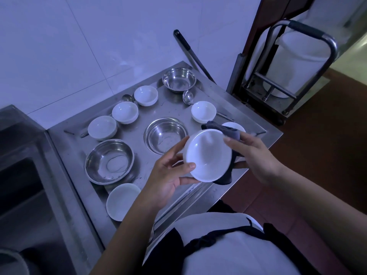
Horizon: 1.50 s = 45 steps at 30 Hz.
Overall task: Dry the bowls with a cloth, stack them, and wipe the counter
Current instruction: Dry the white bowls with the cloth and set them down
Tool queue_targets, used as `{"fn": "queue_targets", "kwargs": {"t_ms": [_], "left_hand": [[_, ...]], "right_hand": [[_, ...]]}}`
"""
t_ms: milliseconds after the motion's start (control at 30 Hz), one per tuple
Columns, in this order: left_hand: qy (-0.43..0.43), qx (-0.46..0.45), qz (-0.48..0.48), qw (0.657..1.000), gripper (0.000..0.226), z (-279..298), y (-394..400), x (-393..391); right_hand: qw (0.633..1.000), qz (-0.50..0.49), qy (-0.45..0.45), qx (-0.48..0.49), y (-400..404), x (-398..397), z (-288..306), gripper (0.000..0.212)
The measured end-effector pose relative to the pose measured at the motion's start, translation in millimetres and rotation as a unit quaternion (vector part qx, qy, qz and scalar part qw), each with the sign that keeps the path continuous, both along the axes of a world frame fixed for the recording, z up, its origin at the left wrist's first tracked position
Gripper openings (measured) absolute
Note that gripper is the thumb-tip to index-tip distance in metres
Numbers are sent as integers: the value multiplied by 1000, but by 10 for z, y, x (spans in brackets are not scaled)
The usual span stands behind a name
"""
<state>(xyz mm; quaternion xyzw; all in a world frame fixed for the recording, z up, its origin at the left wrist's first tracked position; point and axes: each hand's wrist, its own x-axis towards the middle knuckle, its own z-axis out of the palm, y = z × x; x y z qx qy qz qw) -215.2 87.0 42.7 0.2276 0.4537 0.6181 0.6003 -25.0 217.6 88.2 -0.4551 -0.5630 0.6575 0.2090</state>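
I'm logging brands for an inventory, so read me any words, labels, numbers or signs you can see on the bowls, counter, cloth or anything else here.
No readable text in this view.
White bowl in the left hand: plain, no mark visible.
Dark cloth in the right hand: no label showing.
Steel bowls, such as the middle one: no stamp visible.
Steel counter and white bucket: nothing legible.

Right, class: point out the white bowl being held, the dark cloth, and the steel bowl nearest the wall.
held white bowl [208, 155]: head view, on its inner surface.
dark cloth [228, 131]: head view, on the fold above the bowl's rim.
steel bowl nearest the wall [179, 79]: head view, on its inside bottom.
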Motion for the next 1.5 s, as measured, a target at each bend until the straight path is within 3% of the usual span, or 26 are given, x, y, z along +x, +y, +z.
{"fn": "queue_targets", "kwargs": {"t_ms": [133, 233, 367, 467, 600, 700, 833, 900, 933, 1000, 1033, 1067, 1100, 1167, 1267, 1333, 1400, 1500], "left_hand": [[-1, -9, -16, 1000, 68, 57, 5, -43], [-3, -29, 32, 999, 66, 102, 40, -35], [49, -32, 135, 989, 81, 73, 58, 19], [104, -20, 138, 985, 81, 34, 63, 165], [169, -14, 206, 964, 65, 15, 109, 301], [161, -19, 228, 960, 62, 13, 147, 263], [160, -34, 221, 961, 63, 98, 224, 157], [197, -36, 185, 962, 63, 122, 259, 97], [273, -29, 174, 946, 62, 133, 264, 85], [507, 11, 187, 842, 62, 235, 231, 146], [579, 63, 193, 790, 58, 281, 213, 215], [602, 110, 182, 769, 50, 286, 211, 296], [594, 134, 146, 779, 43, 330, 215, 386], [523, 90, 61, 845, 46, 468, 252, 493], [282, -16, 18, 959, 47, 553, 331, 568], [172, 10, 21, 985, 37, 602, 335, 593], [128, 34, 30, 991, 32, 634, 312, 590], [104, 39, 57, 992, 41, 591, 297, 534]], "right_hand": [[1000, -14, -14, 24, -41, 9, -79, 38], [997, -71, -19, 3, -64, -66, -116, 36], [983, -174, 3, -52, -78, -205, -198, 29], [970, -230, 36, -76, -134, -310, -257, 28], [971, -227, 54, -57, -257, -413, -280, 31], [977, -211, 18, 8, -215, -410, -298, 32], [980, -169, -30, 105, -154, -385, -219, 24], [982, -167, -22, 87, -98, -379, -180, 22], [982, -178, -9, 58, -67, -379, -172, 23], [978, -207, 15, -1, -49, -384, -136, 24], [977, -213, 22, -15, -63, -384, -118, 24], [976, -216, 27, -21, -81, -380, -118, 24], [976, -214, 31, -20, -102, -375, -134, 24], [977, -208, 34, 17, -160, -366, -170, 20], [977, -172, 37, 121, -273, -347, -154, 25], [972, -135, 45, 188, -380, -325, -123, 42], [969, -120, 48, 212, -461, -313, -120, 54], [962, -92, 62, 248, -491, -302, -135, 48]]}}
